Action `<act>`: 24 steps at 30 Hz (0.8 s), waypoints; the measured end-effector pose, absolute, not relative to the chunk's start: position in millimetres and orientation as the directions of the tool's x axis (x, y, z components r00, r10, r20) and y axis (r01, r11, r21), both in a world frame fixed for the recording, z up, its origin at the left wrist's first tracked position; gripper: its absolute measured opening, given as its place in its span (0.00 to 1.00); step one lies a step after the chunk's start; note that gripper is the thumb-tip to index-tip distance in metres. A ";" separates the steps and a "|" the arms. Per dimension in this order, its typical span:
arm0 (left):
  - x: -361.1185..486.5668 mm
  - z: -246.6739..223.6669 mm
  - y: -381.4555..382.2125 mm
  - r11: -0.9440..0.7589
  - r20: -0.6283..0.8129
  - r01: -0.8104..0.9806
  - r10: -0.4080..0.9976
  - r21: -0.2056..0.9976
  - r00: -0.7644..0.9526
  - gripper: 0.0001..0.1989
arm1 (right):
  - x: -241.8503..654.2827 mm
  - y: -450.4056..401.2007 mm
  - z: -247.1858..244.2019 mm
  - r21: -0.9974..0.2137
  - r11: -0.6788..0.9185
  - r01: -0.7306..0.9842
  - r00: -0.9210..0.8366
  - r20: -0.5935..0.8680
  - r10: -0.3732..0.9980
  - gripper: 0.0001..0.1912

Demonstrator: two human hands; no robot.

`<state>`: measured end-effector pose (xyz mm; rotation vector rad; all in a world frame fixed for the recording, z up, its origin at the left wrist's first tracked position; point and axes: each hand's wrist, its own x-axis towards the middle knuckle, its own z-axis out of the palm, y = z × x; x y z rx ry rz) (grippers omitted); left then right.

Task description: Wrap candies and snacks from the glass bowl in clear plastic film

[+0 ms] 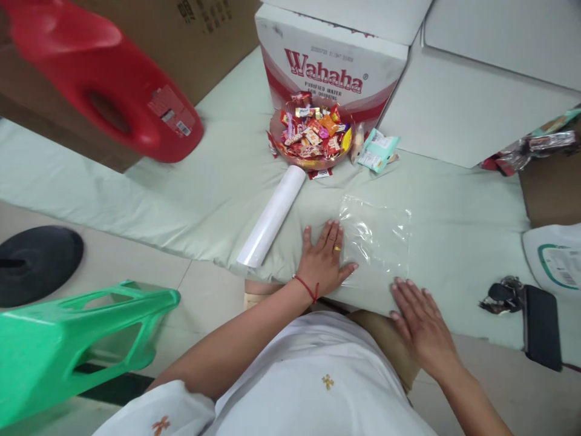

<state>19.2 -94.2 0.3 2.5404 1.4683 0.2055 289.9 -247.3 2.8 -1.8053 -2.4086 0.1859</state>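
A clear plastic bag lies flat on the pale green cloth in front of me. My left hand rests palm down, fingers stretched out, over the bag's left edge; it wears a ring and a red cord bracelet. By the bag's lower right corner, my right hand lies with its fingers extended and nothing in it. A white paper roll sits left of my left hand. Beyond it stands a glass bowl heaped with wrapped candies.
Behind the bowl is a Wahaha water carton. A teal packet lies beside the bowl. At left are a red jug and a green stool. Keys and a black phone lie at right.
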 end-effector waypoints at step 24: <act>13.8 0.9 -91.8 -0.516 0.025 0.827 0.851 0.225 0.525 0.42 | 305.4 -220.4 18.2 -0.259 0.347 0.902 -0.313 0.162 0.936 0.33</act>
